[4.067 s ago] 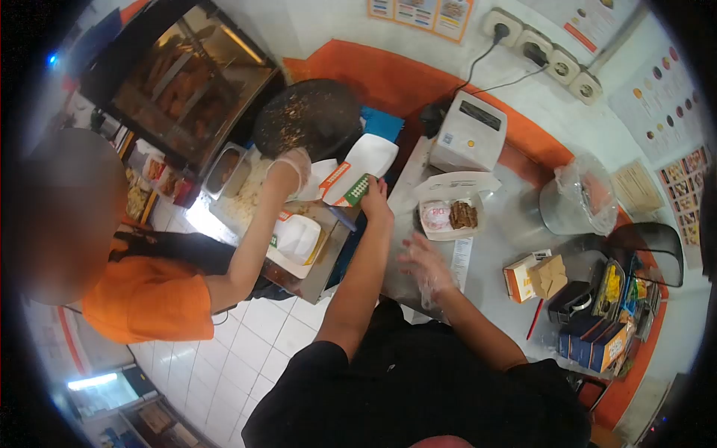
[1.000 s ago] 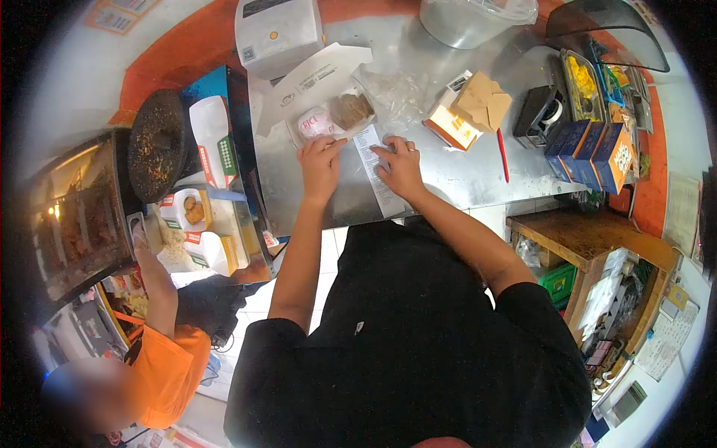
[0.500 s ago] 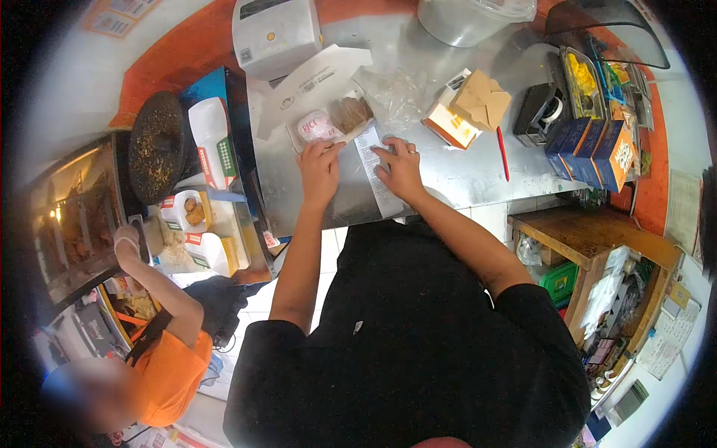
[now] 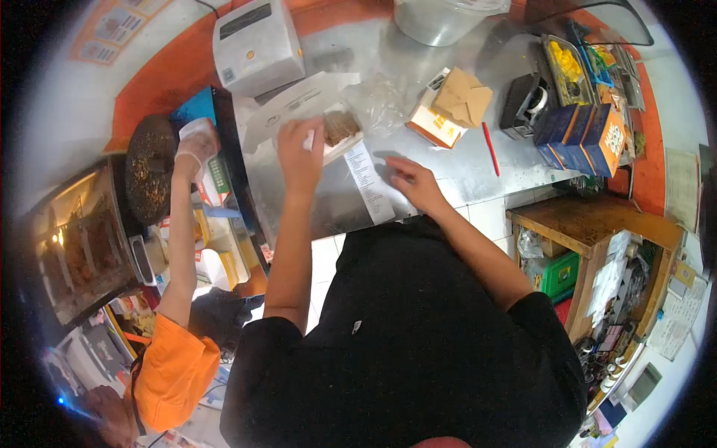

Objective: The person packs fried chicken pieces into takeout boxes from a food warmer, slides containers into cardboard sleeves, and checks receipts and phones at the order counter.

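Note:
My left hand [image 4: 301, 153] reaches over the open white carton [image 4: 265, 123], its fingers closed round a white wrapped packet [image 4: 308, 140] that they mostly hide. Beside it in the carton lies a brown piece of food [image 4: 341, 128]. A long printed receipt [image 4: 368, 184] lies against the carton's near edge, on the metal counter [image 4: 336, 205]. Right of this slip, my right hand [image 4: 417, 187] hovers near the counter's front edge, empty, with its fingers loosely bent and apart.
At left, a co-worker's gloved hand [image 4: 197, 148] touches a white food box [image 4: 214, 179]. A white printer [image 4: 258, 48] stands behind the carton. Rightward are crumpled clear plastic [image 4: 382, 104], an orange-and-white box [image 4: 435, 125], a red pen [image 4: 491, 149], a tape dispenser [image 4: 525, 104] and blue boxes [image 4: 575, 138].
My left hand has moved from the receipt's side onto the packet. My right hand has lifted off the receipt and shifted right. The co-worker's hand has moved up to the white food box.

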The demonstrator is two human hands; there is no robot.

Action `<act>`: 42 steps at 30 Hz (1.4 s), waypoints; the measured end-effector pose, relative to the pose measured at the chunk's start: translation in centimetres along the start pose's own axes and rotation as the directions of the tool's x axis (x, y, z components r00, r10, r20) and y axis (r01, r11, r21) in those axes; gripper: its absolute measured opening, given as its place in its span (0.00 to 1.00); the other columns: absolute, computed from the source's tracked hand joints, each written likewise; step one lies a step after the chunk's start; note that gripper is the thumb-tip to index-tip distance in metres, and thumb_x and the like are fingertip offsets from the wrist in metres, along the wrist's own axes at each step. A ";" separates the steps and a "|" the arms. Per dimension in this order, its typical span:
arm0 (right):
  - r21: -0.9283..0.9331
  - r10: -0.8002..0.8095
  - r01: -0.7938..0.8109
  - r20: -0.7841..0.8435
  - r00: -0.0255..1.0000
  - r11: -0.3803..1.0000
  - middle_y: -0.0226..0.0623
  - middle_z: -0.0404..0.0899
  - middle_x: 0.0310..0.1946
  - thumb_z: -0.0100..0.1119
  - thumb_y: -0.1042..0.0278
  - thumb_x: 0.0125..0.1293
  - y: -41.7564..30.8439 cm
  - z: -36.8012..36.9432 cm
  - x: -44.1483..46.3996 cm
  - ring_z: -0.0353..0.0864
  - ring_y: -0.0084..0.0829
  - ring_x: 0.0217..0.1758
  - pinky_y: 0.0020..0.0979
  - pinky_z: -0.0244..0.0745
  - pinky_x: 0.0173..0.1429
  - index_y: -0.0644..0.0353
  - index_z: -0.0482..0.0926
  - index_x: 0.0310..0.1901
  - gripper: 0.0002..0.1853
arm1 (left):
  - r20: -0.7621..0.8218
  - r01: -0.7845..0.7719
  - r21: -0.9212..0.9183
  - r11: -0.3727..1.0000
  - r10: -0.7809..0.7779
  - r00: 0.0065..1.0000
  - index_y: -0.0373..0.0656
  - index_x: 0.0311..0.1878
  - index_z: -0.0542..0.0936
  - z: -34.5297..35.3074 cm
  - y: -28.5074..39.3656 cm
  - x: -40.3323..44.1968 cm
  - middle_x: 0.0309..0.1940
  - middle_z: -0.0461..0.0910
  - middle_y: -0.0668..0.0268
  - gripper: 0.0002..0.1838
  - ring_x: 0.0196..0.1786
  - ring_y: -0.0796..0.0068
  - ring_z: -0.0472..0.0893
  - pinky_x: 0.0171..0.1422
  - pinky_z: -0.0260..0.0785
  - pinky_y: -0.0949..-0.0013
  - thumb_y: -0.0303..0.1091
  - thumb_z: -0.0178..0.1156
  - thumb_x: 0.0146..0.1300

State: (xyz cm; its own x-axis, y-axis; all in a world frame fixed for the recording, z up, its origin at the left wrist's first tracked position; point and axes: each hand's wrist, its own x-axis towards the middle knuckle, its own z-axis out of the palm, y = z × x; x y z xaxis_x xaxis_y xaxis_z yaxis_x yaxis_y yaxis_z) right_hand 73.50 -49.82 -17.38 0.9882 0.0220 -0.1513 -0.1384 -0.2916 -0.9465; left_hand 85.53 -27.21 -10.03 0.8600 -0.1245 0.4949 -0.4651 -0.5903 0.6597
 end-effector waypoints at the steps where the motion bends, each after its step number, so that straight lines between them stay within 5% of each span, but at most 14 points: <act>1: -0.004 -0.003 0.003 -0.015 1.000 1.000 0.47 0.78 0.54 0.60 0.65 0.61 -0.3 -1.6 -1.1 0.77 0.40 0.54 0.36 0.69 0.62 0.56 0.77 0.58 0.22 | 0.060 0.081 -0.004 0.997 -0.081 0.995 0.46 0.47 0.83 0.1 1.0 1.8 0.37 0.79 0.62 0.15 0.44 0.63 0.75 0.50 0.66 0.59 0.29 0.64 0.54; 3: 0.056 0.240 -0.245 0.079 0.967 0.968 0.45 0.81 0.50 0.60 0.66 0.62 -1.2 -5.3 -3.6 0.79 0.33 0.51 0.31 0.71 0.59 0.59 0.78 0.57 0.20 | 0.126 0.141 -0.015 0.990 -0.138 0.982 0.45 0.48 0.82 0.8 3.4 5.7 0.36 0.79 0.61 0.16 0.42 0.63 0.76 0.50 0.67 0.61 0.29 0.65 0.54; 7: 0.135 0.347 -0.333 -0.102 0.932 0.933 0.35 0.82 0.50 0.58 0.70 0.64 -2.5 -13.0 -9.3 0.77 0.24 0.51 0.27 0.69 0.58 0.62 0.78 0.56 0.18 | -0.153 -0.331 -0.196 0.923 0.305 0.940 0.42 0.47 0.82 4.9 10.4 14.6 0.38 0.82 0.62 0.13 0.38 0.65 0.78 0.51 0.69 0.65 0.28 0.64 0.56; 13: 0.420 0.419 -0.275 -0.302 0.856 0.865 0.41 0.80 0.52 0.56 0.71 0.65 0.3 -25.0 -17.9 0.78 0.28 0.52 0.30 0.69 0.60 0.67 0.73 0.61 0.22 | 0.221 -0.267 -0.262 0.927 0.327 0.919 0.39 0.47 0.81 16.4 17.5 24.7 0.44 0.82 0.56 0.12 0.46 0.59 0.81 0.54 0.70 0.60 0.28 0.57 0.62; 16: 0.413 0.482 -0.356 -0.255 0.838 0.838 0.40 0.82 0.50 0.59 0.67 0.65 5.9 -32.1 -21.8 0.78 0.26 0.52 0.29 0.70 0.59 0.66 0.73 0.60 0.23 | 0.419 -0.616 -0.140 0.775 0.610 0.672 0.42 0.51 0.80 25.8 14.5 30.3 0.55 0.77 0.53 0.17 0.60 0.54 0.75 0.69 0.62 0.61 0.23 0.54 0.59; 18: 0.353 0.529 -0.423 -0.302 0.793 0.835 0.45 0.82 0.49 0.60 0.63 0.63 8.6 -36.8 -24.3 0.79 0.33 0.54 0.32 0.69 0.61 0.64 0.76 0.57 0.22 | 0.600 -0.635 0.014 0.773 0.501 0.624 0.45 0.59 0.76 30.1 13.3 32.1 0.62 0.72 0.55 0.26 0.65 0.55 0.70 0.73 0.56 0.62 0.20 0.52 0.55; 25: 0.498 0.610 -0.354 -0.688 0.394 0.791 0.35 0.83 0.45 0.61 0.65 0.64 20.4 -50.5 -28.8 0.79 0.25 0.47 0.25 0.72 0.52 0.67 0.77 0.55 0.20 | 0.622 -0.492 0.271 0.827 0.240 0.746 0.46 0.65 0.71 37.1 11.0 34.4 0.63 0.71 0.55 0.31 0.66 0.57 0.70 0.71 0.58 0.63 0.18 0.50 0.54; 31: 0.416 0.524 -0.326 -0.742 0.417 0.849 0.33 0.83 0.42 0.61 0.68 0.61 23.6 -60.7 -21.4 0.78 0.23 0.40 0.26 0.73 0.46 0.66 0.78 0.52 0.18 | 0.716 -0.352 0.434 0.829 -0.081 0.693 0.40 0.66 0.69 34.2 10.5 36.5 0.60 0.75 0.53 0.31 0.63 0.62 0.74 0.66 0.63 0.67 0.19 0.50 0.55; 34: 0.255 0.349 -0.248 -0.794 0.498 0.935 0.47 0.83 0.43 0.62 0.59 0.60 26.3 -62.8 -15.0 0.81 0.35 0.46 0.34 0.73 0.52 0.63 0.80 0.52 0.21 | 0.697 -0.287 0.228 0.930 0.050 0.715 0.34 0.55 0.78 33.6 10.6 36.5 0.47 0.82 0.52 0.19 0.50 0.60 0.82 0.57 0.70 0.64 0.35 0.54 0.64; 36: -0.135 0.027 -0.637 -0.971 0.238 0.759 0.44 0.81 0.44 0.66 0.55 0.55 27.9 -63.0 -9.4 0.80 0.40 0.47 0.37 0.74 0.52 0.62 0.80 0.50 0.24 | 0.506 -0.268 0.221 0.938 0.124 0.853 0.32 0.47 0.81 34.5 13.0 35.5 0.41 0.84 0.51 0.22 0.43 0.59 0.83 0.50 0.73 0.60 0.45 0.55 0.68; 37: -0.086 0.020 -0.688 -0.989 0.143 0.720 0.48 0.77 0.51 0.68 0.45 0.50 27.3 -63.0 -7.5 0.76 0.46 0.54 0.43 0.72 0.55 0.60 0.80 0.49 0.30 | 0.504 -0.149 0.480 0.865 -0.132 0.854 0.33 0.44 0.81 33.9 16.8 35.4 0.40 0.83 0.51 0.20 0.43 0.59 0.82 0.48 0.72 0.58 0.44 0.55 0.67; 38: 0.065 0.188 -0.844 -0.981 0.042 0.533 0.49 0.73 0.56 0.70 0.40 0.46 24.2 -62.6 -5.6 0.74 0.44 0.56 0.44 0.71 0.55 0.58 0.81 0.50 0.34 | 0.484 -0.201 0.354 0.913 0.005 0.875 0.34 0.40 0.81 33.3 14.8 35.6 0.38 0.83 0.49 0.18 0.44 0.57 0.82 0.47 0.71 0.56 0.42 0.55 0.66; 39: 0.024 0.185 -0.779 -0.976 0.119 0.627 0.48 0.75 0.54 0.71 0.39 0.44 25.2 -63.2 -5.2 0.75 0.45 0.55 0.45 0.72 0.54 0.54 0.81 0.50 0.35 | 0.411 -0.144 0.421 0.896 -0.046 0.911 0.36 0.42 0.80 32.4 25.2 32.8 0.38 0.82 0.49 0.15 0.44 0.53 0.81 0.47 0.71 0.56 0.40 0.54 0.66; 42: 0.154 0.299 -0.848 -0.954 0.005 0.506 0.37 0.81 0.44 0.72 0.39 0.41 21.7 -63.3 -3.6 0.79 0.43 0.49 0.43 0.73 0.51 0.49 0.84 0.42 0.28 | 0.173 -0.097 0.212 0.973 0.060 0.983 0.37 0.46 0.77 29.9 19.5 33.1 0.36 0.82 0.58 0.13 0.41 0.67 0.81 0.45 0.72 0.65 0.36 0.58 0.65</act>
State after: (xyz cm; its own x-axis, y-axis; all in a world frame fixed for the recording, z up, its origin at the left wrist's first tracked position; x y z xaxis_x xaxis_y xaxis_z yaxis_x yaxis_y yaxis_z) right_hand 71.04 -116.75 -19.38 0.0253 -0.9996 -0.0114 -0.9185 -0.0187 -0.3949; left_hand 111.20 -66.70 2.29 0.8538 -0.2960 0.4283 -0.4911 -0.7309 0.4739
